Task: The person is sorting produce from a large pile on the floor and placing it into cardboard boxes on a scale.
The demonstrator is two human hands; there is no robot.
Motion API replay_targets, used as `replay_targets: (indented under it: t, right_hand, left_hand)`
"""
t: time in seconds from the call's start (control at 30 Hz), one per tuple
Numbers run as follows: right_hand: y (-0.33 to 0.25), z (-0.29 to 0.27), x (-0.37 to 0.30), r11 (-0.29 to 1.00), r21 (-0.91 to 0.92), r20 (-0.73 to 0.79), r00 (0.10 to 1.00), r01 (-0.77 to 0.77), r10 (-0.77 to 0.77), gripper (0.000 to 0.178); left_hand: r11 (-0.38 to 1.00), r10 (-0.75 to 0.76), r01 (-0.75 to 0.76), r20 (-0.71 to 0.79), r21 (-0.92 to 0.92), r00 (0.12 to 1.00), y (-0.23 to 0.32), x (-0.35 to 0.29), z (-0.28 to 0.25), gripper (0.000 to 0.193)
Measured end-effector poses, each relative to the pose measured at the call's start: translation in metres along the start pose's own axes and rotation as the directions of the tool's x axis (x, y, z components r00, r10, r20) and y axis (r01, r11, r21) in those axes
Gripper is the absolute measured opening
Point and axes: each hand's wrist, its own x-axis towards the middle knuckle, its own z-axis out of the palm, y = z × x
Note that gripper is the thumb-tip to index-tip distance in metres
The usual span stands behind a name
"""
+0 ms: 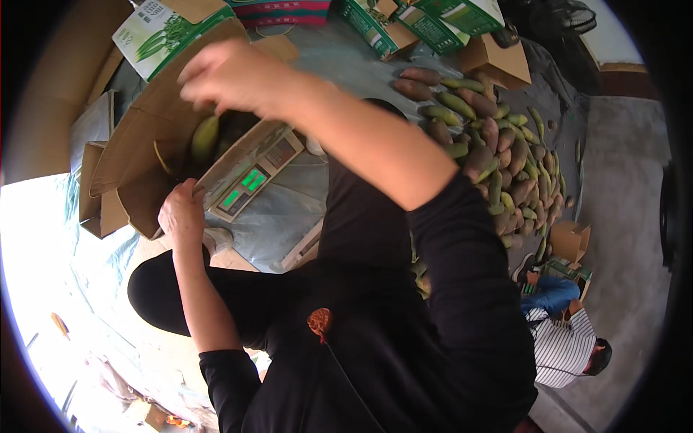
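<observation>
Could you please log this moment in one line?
Left hand: at box edge; Right hand: blurred, above box; Green vegetable: inside box; Scale: display lit

Green readouts (252, 180) on the scale (225, 212), lettering (154, 10) on a white carton (135, 34)

Striped-shirted co-worker (561, 350) at lower right, grey floor (621, 180), black wire-caged object (572, 17) upper right

Left hand (182, 215) touches the carton (135, 137), right hand (234, 79) above it
</observation>
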Motion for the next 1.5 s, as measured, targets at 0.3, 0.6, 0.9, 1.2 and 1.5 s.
replay_targets:
  t: [0.3, 0.6, 0.9, 1.2, 1.5]
  right_hand:
    - [0.075, -0.221, -0.152, 0.945, -0.156, -0.712, 0.696, -0.286, 0.093, 0.024]
    - [0.302, -0.276, -0.277, 0.336, -0.522, -0.812, 0.578, -0.784, 0.086, 0.036]
    - [0.327, -0.246, -0.26, 0.009, -0.482, -0.8, 0.445, -0.876, 0.403, 0.075]
    - [0.349, -0.252, -0.248, -0.075, -0.473, -0.818, 0.405, -0.878, 0.407, 0.053]
    - [0.26, -0.249, -0.18, 0.823, -0.433, -0.541, 0.837, -0.367, 0.088, 0.053]
  left_hand:
    - [0.997, 0.057, -0.058, -0.022, -0.044, 0.998, 0.004, 0.003, 0.002, 0.021]
    - [0.988, 0.053, -0.057, -0.03, -0.145, 0.998, 0.0, 0.005, 0.012, 0.018]
    - [0.986, 0.007, -0.015, -0.051, -0.164, 0.999, 0.014, 0.002, -0.003, 0.013]
    - [0.993, 0.016, -0.022, -0.053, -0.118, 0.998, 0.007, -0.001, -0.004, 0.013]
    - [0.997, 0.022, -0.026, -0.055, -0.072, 0.998, -0.005, -0.005, 0.001, 0.013]
